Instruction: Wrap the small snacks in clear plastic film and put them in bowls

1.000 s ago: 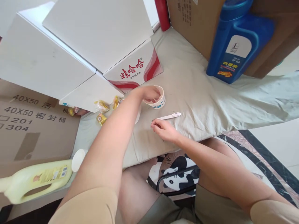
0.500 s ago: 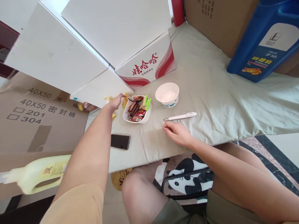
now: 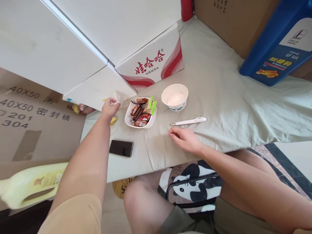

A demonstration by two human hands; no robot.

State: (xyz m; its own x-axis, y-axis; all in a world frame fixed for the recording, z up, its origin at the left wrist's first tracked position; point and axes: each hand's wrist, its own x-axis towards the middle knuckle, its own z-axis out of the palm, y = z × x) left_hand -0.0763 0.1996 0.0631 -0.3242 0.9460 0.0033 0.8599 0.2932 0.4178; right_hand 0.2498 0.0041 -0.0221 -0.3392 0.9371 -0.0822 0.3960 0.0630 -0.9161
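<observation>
A pale cloth point(image 3: 214, 97) covered the work surface, with white boxes point(image 3: 122, 26) stacked along its far left side. A brown carton point(image 3: 36, 126) stood at the left, and a blue jug point(image 3: 280, 55) stood at the far right. A pale yellow bottle point(image 3: 31, 183) lay at the lower left. Near the middle, a squarish bowl point(image 3: 152, 123) held wrapped snacks point(image 3: 140, 114), and a round paper bowl point(image 3: 175, 96) stood just beside it, apart. The right hand point(image 3: 185, 139) lay on the cloth, loosely curled in on itself, with nothing visible in it. The left hand point(image 3: 110, 109) was reaching out left of the squarish bowl, its fingers bent against a clear packet point(image 3: 119, 96); blur hid whether they had closed on it. A phone point(image 3: 121, 148) lay nearer the person, and a slim white-handled cutter point(image 3: 190, 121) lay just beyond the right hand. The clear packet, in front of the white boxes, looked very light and limp, its thin film probably slippery and anything inside probably easy to crush; a gentle pinch on a loose edge seemed the best hold. Smallest of all, a yellow packet point(image 3: 113, 121) lay just below the left hand.
</observation>
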